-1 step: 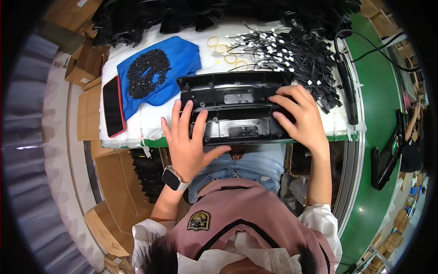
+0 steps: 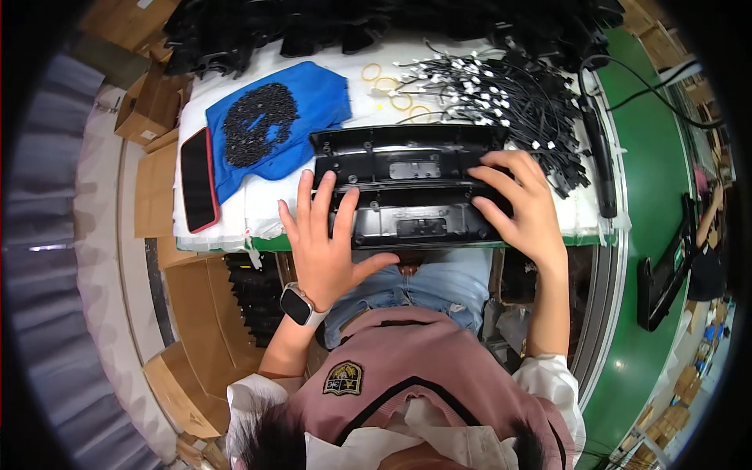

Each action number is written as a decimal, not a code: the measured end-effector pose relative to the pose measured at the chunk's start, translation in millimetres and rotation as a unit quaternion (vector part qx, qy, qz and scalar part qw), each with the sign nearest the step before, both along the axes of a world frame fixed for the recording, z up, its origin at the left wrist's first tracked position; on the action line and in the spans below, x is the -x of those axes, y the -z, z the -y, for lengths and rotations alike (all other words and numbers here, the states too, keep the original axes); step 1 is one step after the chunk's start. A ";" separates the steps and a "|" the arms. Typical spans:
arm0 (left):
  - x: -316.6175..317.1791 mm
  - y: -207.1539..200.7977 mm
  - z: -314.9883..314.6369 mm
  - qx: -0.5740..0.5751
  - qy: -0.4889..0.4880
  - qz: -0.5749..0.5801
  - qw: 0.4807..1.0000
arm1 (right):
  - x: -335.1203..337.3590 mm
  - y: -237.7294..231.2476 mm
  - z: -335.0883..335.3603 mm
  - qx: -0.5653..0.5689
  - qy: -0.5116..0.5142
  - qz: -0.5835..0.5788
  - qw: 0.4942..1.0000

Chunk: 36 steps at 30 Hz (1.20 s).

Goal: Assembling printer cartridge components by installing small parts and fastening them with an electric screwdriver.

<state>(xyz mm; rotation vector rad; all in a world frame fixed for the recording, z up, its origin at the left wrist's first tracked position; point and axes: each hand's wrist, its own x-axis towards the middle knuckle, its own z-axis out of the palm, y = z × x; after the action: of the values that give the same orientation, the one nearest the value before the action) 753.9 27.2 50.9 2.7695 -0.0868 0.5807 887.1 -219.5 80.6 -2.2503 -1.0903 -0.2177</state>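
Two long black plastic panels (image 2: 415,168) lie side by side at the front edge of the white table (image 2: 258,211). My left hand (image 2: 321,251) is on the near panel's left end, fingers spread flat on top and thumb along its front edge. It wears a smartwatch (image 2: 298,304). My right hand (image 2: 525,211) is curled over the right end of the panels, with its fingertips on top.
A blue cloth (image 2: 313,102) with a heap of small black parts (image 2: 258,117) lies at the back left, beside a phone in a red case (image 2: 197,178). Black cables with white tags (image 2: 501,90) and yellow rubber bands (image 2: 388,82) lie behind the panels. Cardboard boxes (image 2: 196,313) stand left, green floor (image 2: 650,157) right.
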 end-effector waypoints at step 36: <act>-98.8 -50.0 -66.4 0.260 0.012 -0.023 0.965 | -19.3 -63.4 101.4 -0.561 -0.079 -0.131 0.814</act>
<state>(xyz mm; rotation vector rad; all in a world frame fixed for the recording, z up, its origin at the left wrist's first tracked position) 852.7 93.6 100.9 2.2663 0.0397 0.4538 906.5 -320.9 144.1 -1.0702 -0.6816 -0.3487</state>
